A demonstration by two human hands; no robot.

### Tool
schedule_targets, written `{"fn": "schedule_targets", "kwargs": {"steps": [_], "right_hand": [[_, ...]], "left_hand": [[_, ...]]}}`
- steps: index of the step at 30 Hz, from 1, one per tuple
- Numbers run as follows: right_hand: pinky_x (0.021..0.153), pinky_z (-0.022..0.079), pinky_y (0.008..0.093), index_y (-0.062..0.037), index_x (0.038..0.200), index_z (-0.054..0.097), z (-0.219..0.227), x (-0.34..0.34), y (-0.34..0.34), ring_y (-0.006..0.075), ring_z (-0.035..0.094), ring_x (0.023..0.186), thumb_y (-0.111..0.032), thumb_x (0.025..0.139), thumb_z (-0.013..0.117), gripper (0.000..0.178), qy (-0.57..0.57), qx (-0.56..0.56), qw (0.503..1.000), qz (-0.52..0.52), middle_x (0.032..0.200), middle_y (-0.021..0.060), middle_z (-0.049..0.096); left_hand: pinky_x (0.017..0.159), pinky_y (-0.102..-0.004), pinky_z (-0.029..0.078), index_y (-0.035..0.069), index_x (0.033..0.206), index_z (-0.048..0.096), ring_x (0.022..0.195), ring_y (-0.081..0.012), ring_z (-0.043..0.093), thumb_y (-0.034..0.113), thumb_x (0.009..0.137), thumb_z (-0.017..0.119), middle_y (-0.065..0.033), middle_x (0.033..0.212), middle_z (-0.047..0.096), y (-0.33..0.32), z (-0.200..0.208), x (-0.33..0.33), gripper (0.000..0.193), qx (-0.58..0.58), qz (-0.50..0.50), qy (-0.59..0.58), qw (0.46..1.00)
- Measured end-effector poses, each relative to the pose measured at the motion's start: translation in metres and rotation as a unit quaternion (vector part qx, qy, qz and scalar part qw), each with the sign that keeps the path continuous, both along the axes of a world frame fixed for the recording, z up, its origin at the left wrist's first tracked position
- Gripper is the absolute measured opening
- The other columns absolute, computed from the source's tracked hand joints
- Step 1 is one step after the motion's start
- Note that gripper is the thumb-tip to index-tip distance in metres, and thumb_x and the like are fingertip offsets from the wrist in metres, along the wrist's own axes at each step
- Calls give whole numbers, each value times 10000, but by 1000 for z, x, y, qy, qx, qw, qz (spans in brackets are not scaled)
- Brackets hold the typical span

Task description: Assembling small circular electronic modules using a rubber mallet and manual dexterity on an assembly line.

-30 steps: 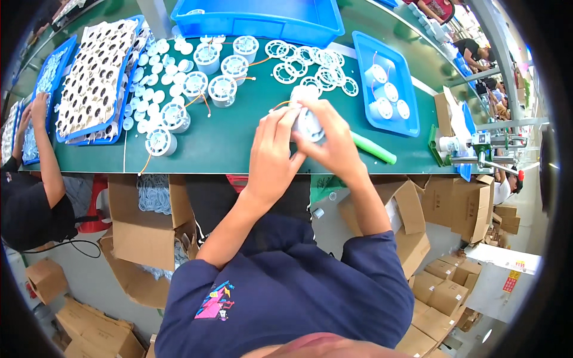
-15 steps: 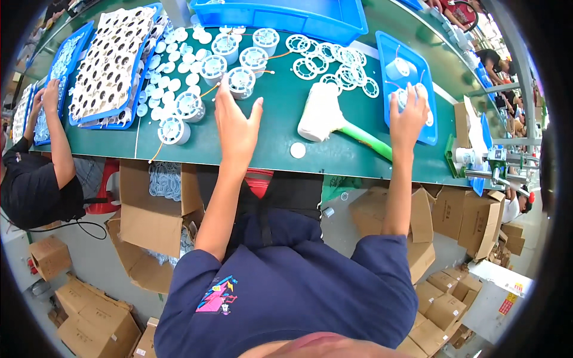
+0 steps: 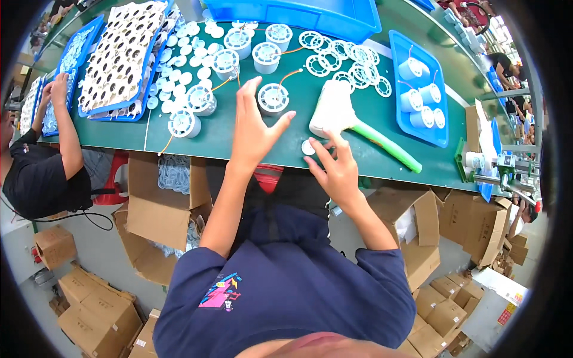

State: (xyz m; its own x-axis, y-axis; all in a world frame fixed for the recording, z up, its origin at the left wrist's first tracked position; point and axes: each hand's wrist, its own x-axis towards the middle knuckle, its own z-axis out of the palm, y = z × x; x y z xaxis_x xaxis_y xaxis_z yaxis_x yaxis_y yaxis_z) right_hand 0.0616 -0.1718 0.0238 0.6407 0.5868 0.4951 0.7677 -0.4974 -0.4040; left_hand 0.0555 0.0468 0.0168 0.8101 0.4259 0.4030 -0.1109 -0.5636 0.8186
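Observation:
My left hand [image 3: 253, 126] is open, thumb and fingers spread, just left of a round white cup-shaped part [image 3: 273, 99] with a slotted top and an orange wire. My right hand [image 3: 338, 169] hovers low near the table's front edge, its fingers apart. Its thumb and fingertips are close to a small white disc [image 3: 307, 147] lying on the table; whether they touch it I cannot tell. Right behind that hand lies a mallet with a white head [image 3: 332, 108] and a green handle [image 3: 388, 147].
Several similar wired cups [image 3: 226, 62] and loose white discs [image 3: 179, 76] lie to the left, with slotted rings [image 3: 358, 65] at the back. A blue tray [image 3: 439, 132] holds more cups. Beyond it stands a metal press [image 3: 507, 167]. Another person [image 3: 45, 161] works at far left.
My right hand has left the cups in the blue tray and come left to the small disc. The wired cup by my left hand has shifted nearer and to the right.

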Motion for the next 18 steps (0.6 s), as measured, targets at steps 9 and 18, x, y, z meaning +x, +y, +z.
{"fn": "schedule_targets", "kwargs": {"steps": [9,18], "right_hand": [[827,535,395,-6,1098,698,-8,-1,8,323,642,941,31,821,773,290,13,-2,1000,7,1139,139,666],[731,547,409,25,1100,670,3,-2,20,344,672,858,54,909,685,194,151,87,984,-23,1006,172,669]], "left_hand": [[1069,-460,443,-2,1406,420,1263,-359,544,248,762,921,-225,1398,515,-7,-4,-42,854,-28,-38,22,999],[1092,-434,451,55,1307,657,1347,-336,546,139,804,845,-127,1447,608,12,9,-38,543,153,-129,-37,979]]}}
